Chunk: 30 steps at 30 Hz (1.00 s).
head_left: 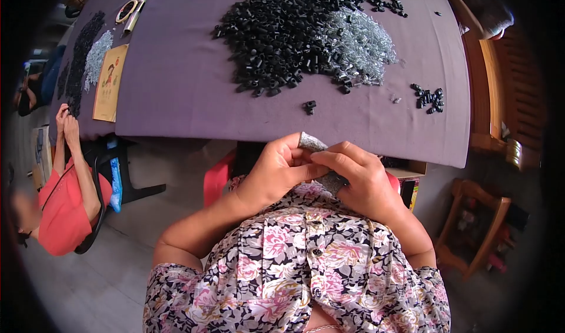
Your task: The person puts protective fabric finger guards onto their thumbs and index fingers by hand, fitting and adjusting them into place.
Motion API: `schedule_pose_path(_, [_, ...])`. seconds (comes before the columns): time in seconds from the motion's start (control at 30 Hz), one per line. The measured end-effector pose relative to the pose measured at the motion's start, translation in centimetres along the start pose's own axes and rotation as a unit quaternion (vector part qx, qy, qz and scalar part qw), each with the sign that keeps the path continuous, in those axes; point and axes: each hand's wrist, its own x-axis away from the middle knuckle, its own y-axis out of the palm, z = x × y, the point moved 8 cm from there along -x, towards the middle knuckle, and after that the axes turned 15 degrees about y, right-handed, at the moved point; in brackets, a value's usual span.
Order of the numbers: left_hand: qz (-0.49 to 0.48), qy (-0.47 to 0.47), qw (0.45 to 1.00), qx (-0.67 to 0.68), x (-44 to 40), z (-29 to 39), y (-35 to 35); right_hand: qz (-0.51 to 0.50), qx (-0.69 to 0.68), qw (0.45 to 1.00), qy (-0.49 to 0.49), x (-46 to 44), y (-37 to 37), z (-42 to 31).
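Note:
My left hand [276,168] and my right hand [360,177] meet in front of my chest, just off the table's near edge. Both have their fingers pinched together; whatever lies between the fingertips is too small or hidden to make out. Grey wrappings [312,142] show at the fingers. Beyond my hands, a large heap of small black parts [276,38] lies on the purple cloth, with a pile of small clear pieces [365,47] at its right side. A few black parts [309,107] lie nearer to me.
A small black group [431,98] lies at the right. On the left are a yellow booklet [110,83], a roll of tape [126,11] and more piles. A person in red [67,209] sits at the left; another person's arm [462,9] is at the upper right.

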Motion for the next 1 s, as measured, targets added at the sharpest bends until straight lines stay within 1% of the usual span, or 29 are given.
schedule_pose_path(0.17, [0.027, 0.028, 0.999, 0.007, 0.5, 0.5, -0.6, 0.061, 0.050, 0.995, -0.060, -0.5, 0.0, -1.2])
schedule_pose_path(0.23, [0.018, 0.013, 0.998, -0.055, 0.8, 0.8, -1.2, 0.081, 0.079, 0.991, -0.066, -0.9, 0.2, -1.6])
schedule_pose_path(0.27, [0.013, 0.005, 0.996, -0.086, 0.9, 0.8, -1.4, 0.075, 0.072, 0.993, -0.064, -1.1, 0.4, -1.7])
schedule_pose_path(0.33, [0.047, 0.032, 0.996, -0.070, 0.9, 1.1, -1.9, 0.060, 0.056, 0.995, -0.060, -1.6, 0.7, -1.8])
schedule_pose_path(0.4, [0.066, 0.048, 0.994, -0.072, 1.0, 1.1, -3.0, -0.027, -0.063, 0.995, 0.079, -3.1, 0.2, 0.2])
schedule_pose_path(0.47, [0.106, 0.098, 0.982, -0.126, 0.8, 3.0, -3.7, 0.041, 0.015, 0.994, 0.105, -5.2, -1.5, 2.9])
schedule_pose_path(0.5, [0.103, 0.099, 0.979, -0.145, 0.7, 3.4, -3.9, 0.044, 0.047, 0.996, 0.058, -5.8, -1.6, 2.9])
schedule_pose_path(0.53, [0.098, 0.100, 0.981, -0.131, 0.6, 3.3, -3.9, 0.043, 0.077, 0.996, 0.009, -6.2, -1.4, 2.7])
schedule_pose_path(0.63, [0.096, 0.090, 0.986, -0.104, 0.9, 2.7, -4.6, 0.056, 0.164, 0.985, -0.007, -7.4, -1.3, 2.7])
schedule_pose_path(0.73, [0.109, 0.094, 0.985, -0.100, 1.2, 2.9, -5.3, 0.094, 0.144, 0.984, 0.044, -7.4, -2.4, 3.2])
schedule_pose_path(0.77, [0.111, 0.089, 0.985, -0.096, 1.3, 2.8, -5.4, 0.094, 0.139, 0.986, 0.022, -7.1, -2.3, 2.5])
schedule_pose_path(0.87, [0.103, 0.076, 0.988, -0.087, 1.2, 2.5, -5.1, 0.034, 0.147, 0.988, 0.012, -6.9, -0.6, 1.4])
schedule_pose_path(1.0, [0.103, 0.074, 0.988, -0.084, 0.8, 2.6, -5.1, 0.021, 0.181, 0.983, -0.008, -7.7, 0.0, 1.7])
